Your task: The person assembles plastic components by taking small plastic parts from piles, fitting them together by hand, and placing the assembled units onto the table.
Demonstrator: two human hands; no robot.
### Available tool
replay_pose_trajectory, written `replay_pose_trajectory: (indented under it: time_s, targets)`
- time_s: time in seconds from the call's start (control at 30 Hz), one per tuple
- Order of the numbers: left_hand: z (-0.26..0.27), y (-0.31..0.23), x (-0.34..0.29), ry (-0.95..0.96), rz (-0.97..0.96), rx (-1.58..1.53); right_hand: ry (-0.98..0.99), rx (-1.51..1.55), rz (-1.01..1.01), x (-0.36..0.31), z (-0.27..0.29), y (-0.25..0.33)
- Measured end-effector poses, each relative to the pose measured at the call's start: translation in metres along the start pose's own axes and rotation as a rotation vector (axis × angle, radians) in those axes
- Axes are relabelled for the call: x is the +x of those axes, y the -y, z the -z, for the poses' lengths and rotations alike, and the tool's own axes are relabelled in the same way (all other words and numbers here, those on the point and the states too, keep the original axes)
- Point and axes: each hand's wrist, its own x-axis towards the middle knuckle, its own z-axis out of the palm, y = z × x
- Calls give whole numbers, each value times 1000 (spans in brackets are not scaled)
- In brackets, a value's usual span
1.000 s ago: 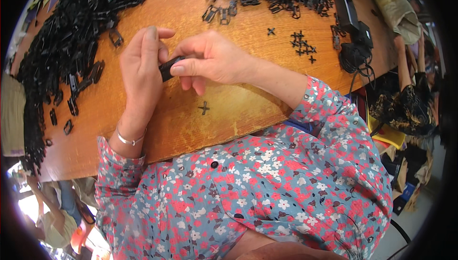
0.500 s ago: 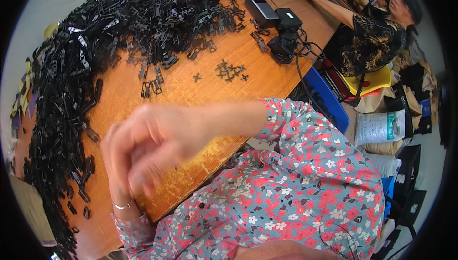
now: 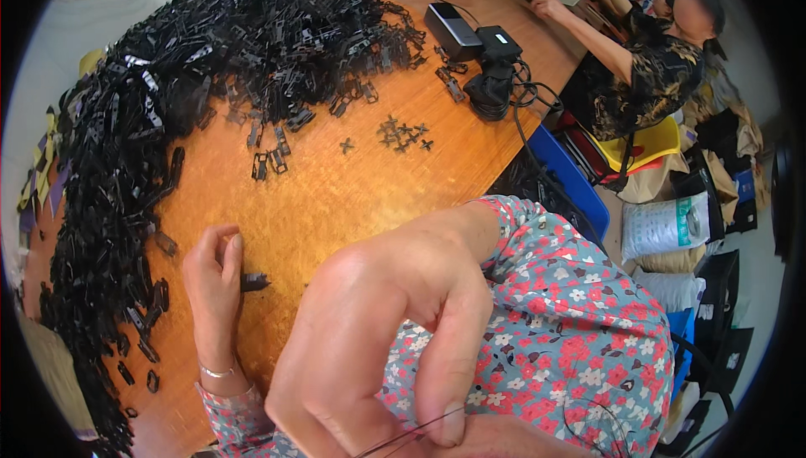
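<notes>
My left hand (image 3: pixel 212 277) rests on the wooden table (image 3: pixel 336 181) near its front edge, fingers curled and thumb raised beside them. A short black plastic piece (image 3: pixel 254 282) lies against its thumb side; whether the fingers grip it is hidden. Large and close to the camera, my right hand (image 3: pixel 361 340) is bent inward at the lower edge, thumb and fingers drawn together. Thin dark strands (image 3: pixel 411 434) cross by its thumb tip, and its fingertips are partly out of view. Small black cross-shaped pieces (image 3: pixel 403 135) lie mid-table.
A big heap of black plastic clips (image 3: pixel 252 47) curves along the far and left sides. A black-and-silver box (image 3: pixel 453 31) and a cabled adapter (image 3: pixel 497 47) stand at the back right. Beyond the table are a blue bin (image 3: pixel 571 177), a white sack (image 3: pixel 667 227) and a co-worker (image 3: pixel 642 72).
My right hand has swung from above my left hand down and toward the camera. My left hand and the black piece beside it are now uncovered. The view has shifted slightly.
</notes>
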Motion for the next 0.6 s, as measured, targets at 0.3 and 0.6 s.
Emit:
replay_pose_trajectory:
  time_s: [0.3,0.6]
  targets:
    - [2,3,-1,16,-133,124,-110,355,-172,-11,-11,-29]
    - [15,7,-24,90,-141,82,59,415,-245,-12,16,-37]
